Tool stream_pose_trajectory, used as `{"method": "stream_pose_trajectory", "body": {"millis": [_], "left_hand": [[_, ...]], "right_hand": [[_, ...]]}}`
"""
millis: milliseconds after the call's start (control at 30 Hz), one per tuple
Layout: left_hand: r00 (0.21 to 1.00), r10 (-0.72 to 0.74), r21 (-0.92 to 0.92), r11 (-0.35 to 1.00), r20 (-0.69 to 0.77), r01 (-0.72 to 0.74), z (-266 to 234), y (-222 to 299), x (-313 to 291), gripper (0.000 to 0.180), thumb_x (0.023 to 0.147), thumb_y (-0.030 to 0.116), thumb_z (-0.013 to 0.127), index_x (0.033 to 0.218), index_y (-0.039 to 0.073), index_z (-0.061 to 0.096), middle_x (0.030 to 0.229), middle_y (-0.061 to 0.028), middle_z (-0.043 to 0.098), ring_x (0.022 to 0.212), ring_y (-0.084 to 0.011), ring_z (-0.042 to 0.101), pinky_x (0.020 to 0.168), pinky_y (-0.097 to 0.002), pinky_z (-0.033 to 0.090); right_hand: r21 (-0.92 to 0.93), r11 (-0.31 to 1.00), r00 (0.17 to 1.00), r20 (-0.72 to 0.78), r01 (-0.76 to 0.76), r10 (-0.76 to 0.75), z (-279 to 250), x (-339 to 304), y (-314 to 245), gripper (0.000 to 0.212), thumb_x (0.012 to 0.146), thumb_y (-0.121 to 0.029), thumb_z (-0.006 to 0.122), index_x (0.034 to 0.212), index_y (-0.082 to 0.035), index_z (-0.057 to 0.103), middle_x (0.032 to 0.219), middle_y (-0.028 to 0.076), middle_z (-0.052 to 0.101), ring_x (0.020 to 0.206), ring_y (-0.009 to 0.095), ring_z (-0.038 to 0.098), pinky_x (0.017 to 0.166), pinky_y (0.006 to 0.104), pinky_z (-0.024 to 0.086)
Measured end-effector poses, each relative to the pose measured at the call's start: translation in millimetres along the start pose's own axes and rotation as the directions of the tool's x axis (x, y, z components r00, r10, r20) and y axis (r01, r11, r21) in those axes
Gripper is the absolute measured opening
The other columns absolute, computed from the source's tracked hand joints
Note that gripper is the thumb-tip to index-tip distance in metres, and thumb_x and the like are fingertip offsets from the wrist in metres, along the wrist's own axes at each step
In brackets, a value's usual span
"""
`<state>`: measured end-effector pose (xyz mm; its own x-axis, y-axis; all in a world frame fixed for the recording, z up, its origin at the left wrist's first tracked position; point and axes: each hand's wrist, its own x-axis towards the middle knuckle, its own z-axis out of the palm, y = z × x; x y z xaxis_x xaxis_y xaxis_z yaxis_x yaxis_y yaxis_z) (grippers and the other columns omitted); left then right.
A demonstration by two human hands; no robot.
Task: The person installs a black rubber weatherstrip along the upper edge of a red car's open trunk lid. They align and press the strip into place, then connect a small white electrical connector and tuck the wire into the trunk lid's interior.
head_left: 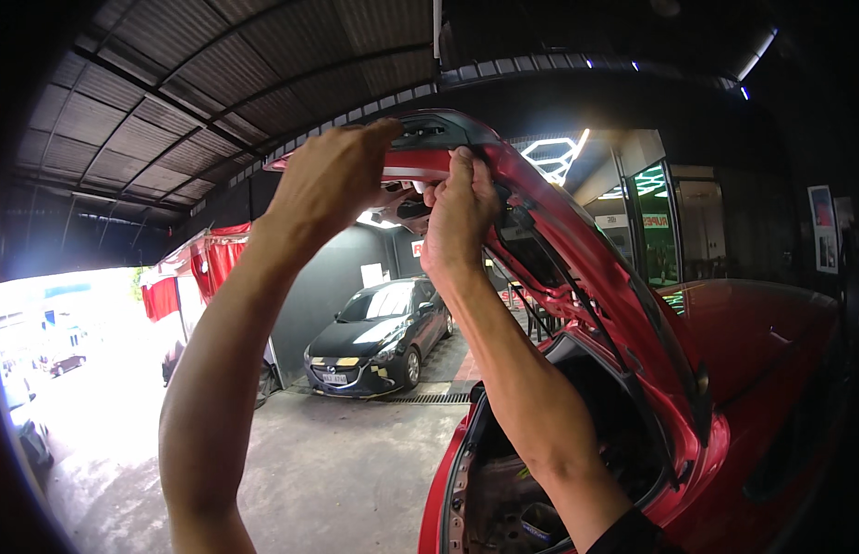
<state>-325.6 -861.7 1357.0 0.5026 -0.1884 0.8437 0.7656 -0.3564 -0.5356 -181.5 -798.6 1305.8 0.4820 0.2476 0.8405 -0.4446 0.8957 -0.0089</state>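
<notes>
Both my arms reach up to the raised tailgate [577, 231] of a red car. At its upper end, a dark panel with a slotted recess [431, 131] shows between my hands. My left hand [335, 171] is bent and closed at the left side of this panel, its fingertips mostly hidden behind the hand. Just below the panel's right side, my right hand [462, 208] is closed with the thumb pointing up along the tailgate edge. Whatever lies between its fingers is too small or covered to make out. Under my right forearm, the open trunk [503, 480] holds a small container [540, 522].
A dark hatchback [374, 337] with tape patches on its front is parked beyond the tailgate. A drain grate [429, 398] crosses the concrete floor [337, 471]. Red curtains [217, 263] hang at the bright opening on the left. A glass door [653, 226] stands at right.
</notes>
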Motion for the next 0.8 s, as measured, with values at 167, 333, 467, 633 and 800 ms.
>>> {"method": "stream_pose_trajectory", "body": {"millis": [167,333,467,633,800], "left_hand": [[0.999,-0.032,-0.015,0.999,0.020,0.033,-15,13,4,0.032,0.104,0.013,0.059,0.132,0.007,0.073,0.099,-0.0226,0.078,0.087,-0.0415,0.076,0.078,-0.0514,0.059],[0.995,-0.068,0.142,0.988,0.072,0.057,-13,30,13,0.027,0.101,0.012,0.060,0.121,0.008,0.077,0.088,-0.0230,0.076,0.081,-0.0423,0.075,0.073,-0.0529,0.059],[0.996,-0.089,0.130,0.988,0.017,0.086,-5,34,16,0.024,0.099,0.013,0.060,0.112,0.008,0.079,0.083,-0.0232,0.075,0.079,-0.0435,0.075,0.073,-0.0547,0.059],[0.985,-0.166,0.183,0.971,0.048,0.155,-5,44,20,0.026,0.098,0.016,0.058,0.109,0.007,0.080,0.085,-0.0236,0.075,0.082,-0.0441,0.075,0.076,-0.0556,0.059],[0.970,-0.234,0.201,0.956,0.073,0.215,-4,49,22,0.026,0.097,0.016,0.057,0.105,0.007,0.079,0.089,-0.0243,0.076,0.086,-0.0435,0.075,0.080,-0.0563,0.059]], "right_hand": [[0.119,0.992,1.000,-0.017,0.028,-0.026,6,-1,-1,0.024,0.115,-0.023,0.055,0.102,-0.007,0.065,0.083,-0.002,0.059,0.064,0.005,0.046,0.058,0.0220,0.039],[0.013,0.998,0.997,0.042,0.061,-0.061,0,5,4,0.030,0.117,-0.027,0.049,0.107,-0.004,0.065,0.092,-0.002,0.057,0.074,0.006,0.049,0.068,0.0262,0.044],[0.053,0.998,0.999,0.012,0.036,-0.037,2,4,4,0.028,0.116,-0.025,0.049,0.102,-0.005,0.064,0.086,-0.002,0.057,0.071,0.006,0.047,0.065,0.0262,0.042],[0.000,0.997,0.997,0.003,0.074,-0.074,1,8,10,0.027,0.116,-0.022,0.052,0.097,-0.007,0.063,0.081,-0.002,0.060,0.064,0.005,0.046,0.059,0.0232,0.039],[0.030,0.998,0.999,0.004,0.051,-0.051,3,4,4,0.030,0.116,-0.022,0.048,0.099,-0.003,0.065,0.087,0.001,0.065,0.073,0.007,0.054,0.068,0.0278,0.044]]}}
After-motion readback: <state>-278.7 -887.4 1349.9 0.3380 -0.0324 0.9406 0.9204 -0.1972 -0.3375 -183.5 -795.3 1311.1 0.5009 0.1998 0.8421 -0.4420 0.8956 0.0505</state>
